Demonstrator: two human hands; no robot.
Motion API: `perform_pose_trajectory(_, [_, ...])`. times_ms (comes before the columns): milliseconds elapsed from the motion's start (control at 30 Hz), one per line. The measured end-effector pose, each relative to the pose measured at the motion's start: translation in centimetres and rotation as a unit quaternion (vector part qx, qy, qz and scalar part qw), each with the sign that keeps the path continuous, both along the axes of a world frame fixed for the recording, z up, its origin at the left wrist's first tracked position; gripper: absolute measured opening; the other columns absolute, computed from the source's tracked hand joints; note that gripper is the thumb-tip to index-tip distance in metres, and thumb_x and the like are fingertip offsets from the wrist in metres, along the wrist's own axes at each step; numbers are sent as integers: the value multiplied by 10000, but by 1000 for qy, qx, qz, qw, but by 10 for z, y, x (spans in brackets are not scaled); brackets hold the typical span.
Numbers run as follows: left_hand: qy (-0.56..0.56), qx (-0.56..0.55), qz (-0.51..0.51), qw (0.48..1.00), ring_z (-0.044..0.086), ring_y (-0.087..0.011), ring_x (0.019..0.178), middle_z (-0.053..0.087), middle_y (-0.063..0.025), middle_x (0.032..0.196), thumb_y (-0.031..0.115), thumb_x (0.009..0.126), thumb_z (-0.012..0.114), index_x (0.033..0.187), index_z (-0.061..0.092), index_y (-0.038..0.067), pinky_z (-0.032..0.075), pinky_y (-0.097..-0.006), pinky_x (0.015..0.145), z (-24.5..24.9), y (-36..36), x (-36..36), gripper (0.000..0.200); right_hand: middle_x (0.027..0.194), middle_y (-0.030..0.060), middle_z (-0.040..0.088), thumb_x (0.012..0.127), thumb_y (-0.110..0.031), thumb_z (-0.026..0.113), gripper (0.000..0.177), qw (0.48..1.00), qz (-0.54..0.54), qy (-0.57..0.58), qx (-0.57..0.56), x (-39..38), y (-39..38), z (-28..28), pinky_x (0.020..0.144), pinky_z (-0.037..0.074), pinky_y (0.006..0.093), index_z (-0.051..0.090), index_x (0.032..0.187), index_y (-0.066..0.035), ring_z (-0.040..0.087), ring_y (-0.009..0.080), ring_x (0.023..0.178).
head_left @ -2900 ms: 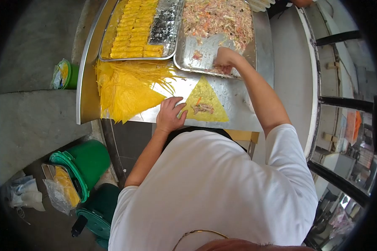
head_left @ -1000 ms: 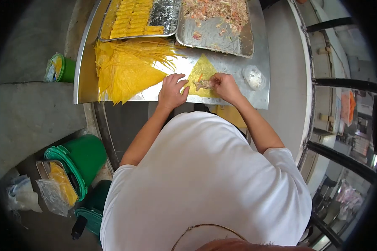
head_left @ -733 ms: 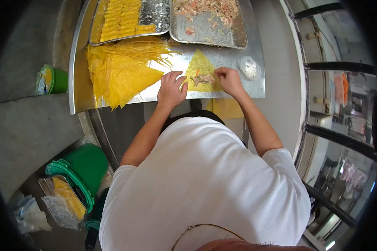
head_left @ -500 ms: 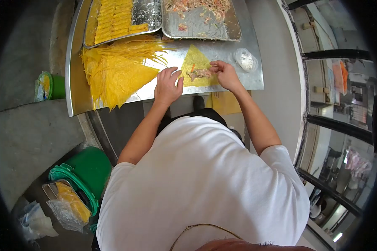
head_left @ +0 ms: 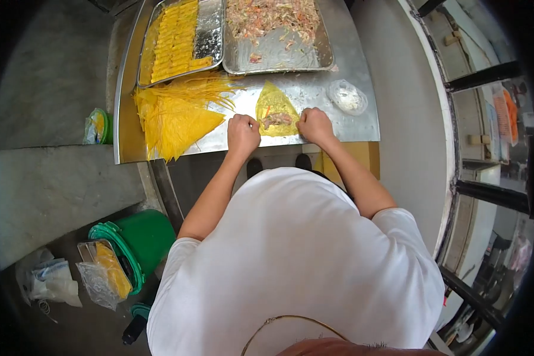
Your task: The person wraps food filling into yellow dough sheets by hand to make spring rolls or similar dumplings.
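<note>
A thin yellow spring roll wrapper (head_left: 270, 97) lies on the metal table with its point facing away from me. Across its near part runs a short line of meat-and-vegetable filling (head_left: 277, 120). My left hand (head_left: 243, 136) is closed at the wrapper's left corner, and my right hand (head_left: 315, 126) is closed at the right corner; the fingertips are partly hidden. To the left, a fanned stack of yellow wrappers (head_left: 181, 121) with shredded edges reaches over the table's front edge.
Behind the stack, a metal tray (head_left: 210, 37) holds rows of yellow rolls (head_left: 175, 38). Beside it stands a tray of loose filling (head_left: 273, 21). A clear tub of white stuff (head_left: 346, 98) sits at the right. Green bins (head_left: 142, 240) stand on the floor at left.
Both hands have come down to the wrapper's near corners and their fingers have closed. The filling now lies as a line between them. The camera view has shifted slightly.
</note>
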State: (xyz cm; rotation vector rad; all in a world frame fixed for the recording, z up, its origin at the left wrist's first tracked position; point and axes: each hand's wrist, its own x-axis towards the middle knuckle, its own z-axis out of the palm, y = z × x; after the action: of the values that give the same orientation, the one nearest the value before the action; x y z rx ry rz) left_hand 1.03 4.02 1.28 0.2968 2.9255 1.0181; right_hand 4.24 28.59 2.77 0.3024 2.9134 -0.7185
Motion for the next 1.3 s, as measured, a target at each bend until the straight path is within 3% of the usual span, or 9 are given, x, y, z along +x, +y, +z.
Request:
perform_pose_trajectory(200, [-108,76,131,983,740,-400,838,757,-201,872,173,878,769,961,721,-23,574,-479,778,-6,5,9,219,906,225,762,804,-178,721,151,978,-86,-5,-188,-5,13,-7,830,585,459,752,838,-34,740,387,868])
perform_pose_trajectory(267, [-164,75,115,977,678,-201,651,711,-117,745,172,896,788,958,708,-44,550,-362,655,-32,-5,11,239,830,182,766,786,-169,736,160,960,-96,-111,-240,-3,21,-12,772,585,408,764,865,-32,741,322,772])
perform_pose_trajectory(367, [-256,209,172,928,636,-161,616,704,-82,751,160,896,784,956,707,-51,524,-325,620,-12,-2,20,233,796,156,756,773,-173,755,184,938,-134,-116,-299,5,23,-15,726,572,376,771,883,-28,722,262,715])
perform_pose_trajectory(500, [-244,243,204,916,610,-140,611,678,-35,720,151,904,772,937,706,-39,499,-308,596,3,4,35,203,781,140,749,780,-173,756,171,933,-143,-90,-318,17,15,-26,708,565,367,758,855,-20,704,232,691])
perform_pose_trajectory(567, [-124,181,175,960,694,-226,806,755,-146,932,150,865,796,895,708,-12,545,-375,729,-10,7,40,186,709,41,671,838,-75,736,76,923,-153,-24,-352,22,5,-30,505,448,304,720,861,-5,562,107,554])
perform_pose_trajectory(700, [72,167,44,982,634,-379,1121,698,-187,1179,86,853,773,878,646,17,518,-459,950,-3,23,42,147,744,156,731,843,-147,722,165,920,-154,-1,-362,29,-19,-3,641,549,372,725,902,7,703,233,672])
perform_pose_trajectory(800, [154,120,-57,979,646,-386,1104,702,-200,1186,69,869,759,950,661,20,527,-452,949,1,32,34,136,786,191,732,863,-139,704,167,941,-104,80,-312,31,-32,-5,664,556,406,710,926,15,719,295,702])
perform_pose_trajectory(967, [154,58,-201,966,618,-410,1173,679,-215,1202,84,828,756,1023,633,-13,507,-485,1024,-14,30,27,251,899,204,730,909,-107,672,153,958,-59,114,-255,29,-47,6,748,559,428,696,990,21,711,336,808])
perform_pose_trajectory(1300, [90,117,-245,958,569,-400,1283,603,-223,1376,128,777,818,1237,581,4,468,-467,1107,-4,2,21,532,1008,193,700,849,-74,672,155,951,201,226,-63,23,-53,1,928,519,479,688,987,-7,662,389,1002])
